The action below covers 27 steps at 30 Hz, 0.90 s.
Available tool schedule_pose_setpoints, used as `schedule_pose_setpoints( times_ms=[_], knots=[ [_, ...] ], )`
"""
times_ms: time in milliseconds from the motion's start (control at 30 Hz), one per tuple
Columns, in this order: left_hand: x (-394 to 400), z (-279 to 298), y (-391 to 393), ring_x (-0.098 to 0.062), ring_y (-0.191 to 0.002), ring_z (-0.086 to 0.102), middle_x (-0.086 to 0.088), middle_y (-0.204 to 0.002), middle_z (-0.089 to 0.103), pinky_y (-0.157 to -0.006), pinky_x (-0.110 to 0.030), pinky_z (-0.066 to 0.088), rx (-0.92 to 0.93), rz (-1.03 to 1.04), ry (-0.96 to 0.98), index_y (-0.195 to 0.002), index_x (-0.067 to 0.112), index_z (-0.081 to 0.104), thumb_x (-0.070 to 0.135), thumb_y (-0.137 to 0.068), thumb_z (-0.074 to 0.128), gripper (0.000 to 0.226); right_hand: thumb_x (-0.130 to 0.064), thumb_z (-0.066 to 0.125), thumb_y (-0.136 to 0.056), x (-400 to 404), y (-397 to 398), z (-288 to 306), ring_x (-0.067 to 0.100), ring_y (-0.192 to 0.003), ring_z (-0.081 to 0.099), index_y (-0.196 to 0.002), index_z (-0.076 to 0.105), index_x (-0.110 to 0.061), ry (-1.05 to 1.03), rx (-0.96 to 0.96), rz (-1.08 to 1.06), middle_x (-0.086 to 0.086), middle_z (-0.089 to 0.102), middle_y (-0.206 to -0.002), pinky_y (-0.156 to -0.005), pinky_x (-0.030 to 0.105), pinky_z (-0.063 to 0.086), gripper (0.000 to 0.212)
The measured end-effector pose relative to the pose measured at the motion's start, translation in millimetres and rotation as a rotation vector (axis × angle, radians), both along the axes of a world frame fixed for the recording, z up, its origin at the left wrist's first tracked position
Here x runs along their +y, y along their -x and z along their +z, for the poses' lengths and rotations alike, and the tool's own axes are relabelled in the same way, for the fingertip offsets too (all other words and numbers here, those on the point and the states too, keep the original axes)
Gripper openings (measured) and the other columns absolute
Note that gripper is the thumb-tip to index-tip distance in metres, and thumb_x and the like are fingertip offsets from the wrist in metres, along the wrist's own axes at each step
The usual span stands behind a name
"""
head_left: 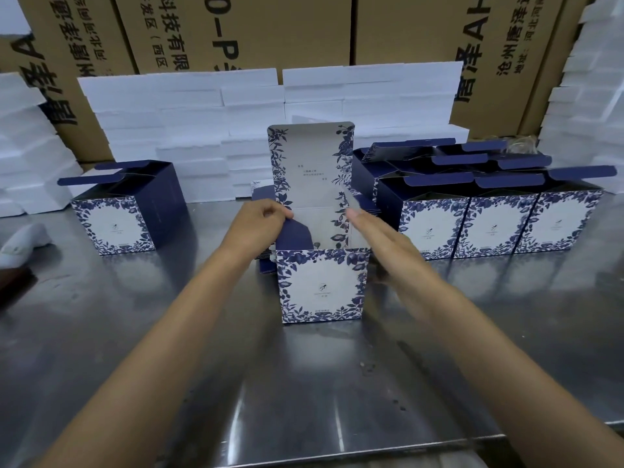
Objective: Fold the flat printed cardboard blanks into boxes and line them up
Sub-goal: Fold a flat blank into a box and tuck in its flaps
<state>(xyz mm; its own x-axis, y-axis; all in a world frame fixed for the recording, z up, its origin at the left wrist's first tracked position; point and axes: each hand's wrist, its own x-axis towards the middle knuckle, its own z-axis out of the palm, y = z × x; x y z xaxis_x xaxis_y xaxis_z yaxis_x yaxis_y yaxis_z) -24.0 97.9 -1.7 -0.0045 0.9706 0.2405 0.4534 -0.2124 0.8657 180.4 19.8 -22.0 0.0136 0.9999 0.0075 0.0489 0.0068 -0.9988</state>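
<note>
Centrally, the half-folded box (322, 285) stands upright on the steel table (304, 400), its blue floral front facing the camera and its tall lid panel (310, 163) raised straight up at the back. The left hand (261, 219) sits at the box's upper left corner, fingers curled, pinching the navy side flap (295, 233) between thumb and fingertips. The right hand (374, 231) reaches to the upper right corner with fingers straight and together, tips touching or nearly touching the right flap; motion blur hides whether they press it. Behind the box, a low pile of flat blanks (265, 265) peeks out on the left side.

One finished box (114, 222) stands alone well to the left, lid open. To the right, three finished boxes (496, 224) stand side by side in a front row, touching each other, with more open boxes (456, 157) packed behind them; the exact count of those rear ones cannot be told.

Stacks of white foam slabs (189, 130) line the back of the table and rise at both edges of view. Large brown shipping cartons (236, 28) with black printed characters form the wall behind. A white object (23, 243) lies at the table's far left edge; what it is cannot be told.
</note>
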Motion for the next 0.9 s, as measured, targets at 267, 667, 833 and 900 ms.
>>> schedule_pose_setpoints(
  times_ms=[267,667,833,900],
  knots=[
    [-4.2,-19.5,1.0,-0.009,-0.082,0.061,0.003,-0.103,0.065,-0.083,-0.027,0.048,-0.207,-0.072,0.078,-0.092,0.026,0.065,0.014,-0.097,0.058,0.015,-0.077,0.065,-0.079,4.2,-22.1,16.0,-0.004,-0.089,0.07,-0.122,0.065,-0.048,-0.002,-0.244,0.072,-0.014,0.065,-0.128,-0.075,0.03,0.061,0.052],
    [-16.3,-17.1,3.1,-0.011,-0.084,0.064,0.004,-0.103,0.066,-0.08,-0.027,0.051,-0.247,-0.142,0.12,-0.097,0.024,0.068,0.012,-0.098,0.058,0.016,-0.035,0.057,-0.103,23.4,-22.3,30.7,0.013,-0.04,0.03,-0.048,0.032,-0.026,0.065,-0.439,0.167,-0.006,0.029,-0.045,-0.043,0.021,0.026,0.061],
    [-21.9,-16.6,2.5,-0.014,-0.088,0.059,0.005,-0.097,0.063,-0.084,-0.028,0.047,-0.205,-0.178,0.134,-0.096,0.025,0.067,0.012,-0.099,0.057,0.017,-0.036,0.054,-0.104,27.1,-19.9,41.2,0.013,-0.042,0.028,-0.057,0.036,-0.023,0.047,-0.548,0.17,-0.006,0.034,-0.045,-0.042,0.019,0.025,0.052],
    [-23.8,-16.1,2.0,-0.017,-0.09,0.056,0.0,-0.098,0.061,-0.085,-0.031,0.044,-0.197,-0.175,0.131,-0.096,0.024,0.066,0.011,-0.099,0.056,0.016,-0.03,0.053,-0.105,28.1,-20.9,39.6,0.014,-0.045,0.023,-0.059,0.032,-0.024,0.057,-0.528,0.186,-0.006,0.03,-0.048,-0.044,0.023,0.021,0.051]
  ],
)
